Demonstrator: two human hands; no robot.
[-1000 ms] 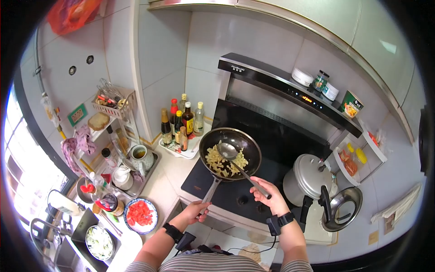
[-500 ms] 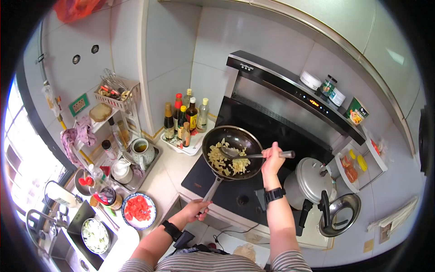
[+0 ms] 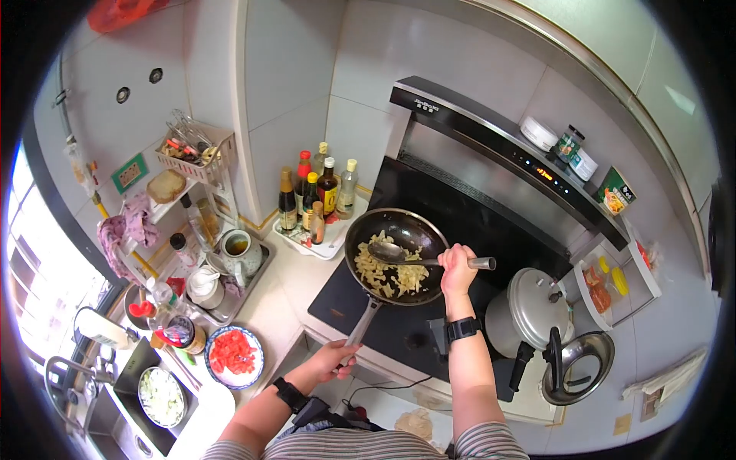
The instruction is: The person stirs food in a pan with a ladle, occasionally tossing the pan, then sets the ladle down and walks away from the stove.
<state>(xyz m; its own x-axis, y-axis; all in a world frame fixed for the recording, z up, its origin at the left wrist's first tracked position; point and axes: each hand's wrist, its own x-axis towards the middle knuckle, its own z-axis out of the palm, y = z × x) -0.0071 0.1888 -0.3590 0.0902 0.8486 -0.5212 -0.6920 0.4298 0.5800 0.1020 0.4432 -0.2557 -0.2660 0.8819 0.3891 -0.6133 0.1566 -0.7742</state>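
Observation:
A dark frying pan (image 3: pixel 418 228) sits on the black stovetop, its long handle (image 3: pixel 364 322) pointing toward me. My left hand (image 3: pixel 337 358) is closed around the end of that handle. Pale yellow chopped food (image 3: pixel 373 270) is spread over the pan's bottom. Above it my right hand (image 3: pixel 458 270) grips the shaft of a metal cooking spoon (image 3: pixel 389 252), whose bowl rests over the food at the pan's left side. The spoon's handle end sticks out to the right of my fist.
Right of the pan stands a pressure cooker (image 3: pixel 529 299), with a metal lid (image 3: pixel 594 356) beside it. Sauce bottles (image 3: pixel 327 188) crowd a white tray (image 3: pixel 330 249) at the back left. A plate of chopped red food (image 3: pixel 232 357) and a bowl of chopped pale food (image 3: pixel 162 396) are left.
The spoon's bowl has tilted and lifted slightly, now showing more of itself above the food. My right hand has shifted a little, and the view has moved slightly.

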